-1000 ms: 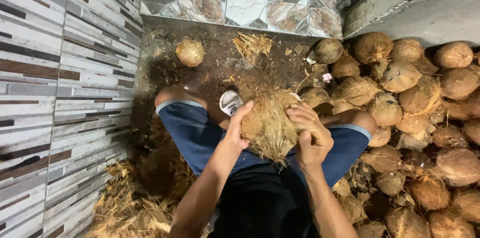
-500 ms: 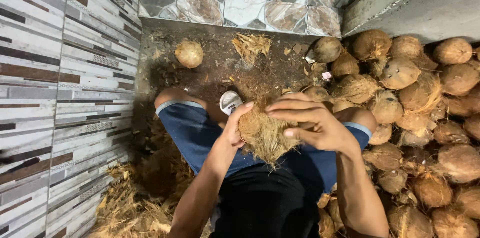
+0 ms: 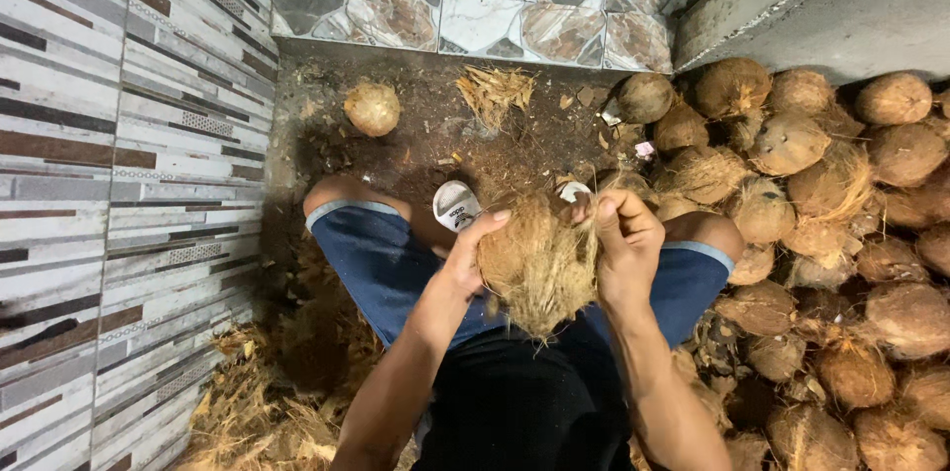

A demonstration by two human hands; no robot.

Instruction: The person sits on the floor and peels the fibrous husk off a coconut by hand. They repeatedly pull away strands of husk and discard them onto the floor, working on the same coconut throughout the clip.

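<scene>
Seated person, knees apart in blue shorts (image 3: 366, 253), looking down at a half-husked coconut (image 3: 539, 263) held over the lap, between the knees and above the dirt floor (image 3: 435, 135). Left hand (image 3: 465, 258) cups the nut's left flank, fingers spread narrow along the husk, thumb up near the top. Right hand (image 3: 625, 243) sits at the upper right, fingers curled tight around a tuft of fibre at the crown. Loose husk strands hang off the underside of the nut. Handling judgement: the nut looks heavy and hard at the core, so it wants a full palm under or beside it; the outer fibre is dry, stringy and rough, unlikely to slip but likely to tear away in strips, so a grip on the strands alone would not carry the weight. Best hold seems to be the firm body of the shell, with the fibre taken near its root. Around: a large pile of husky coconuts (image 3: 821, 234) to the right, touching the person's right leg; one lone coconut (image 3: 372, 108) well apart on the floor near the tiled wall (image 3: 129, 135); a clump of pulled fibre (image 3: 495, 90) by the far wall; a heap of shed husk (image 3: 257, 402) at lower left; a white sandal (image 3: 455, 204) just beyond the left hand.
</scene>
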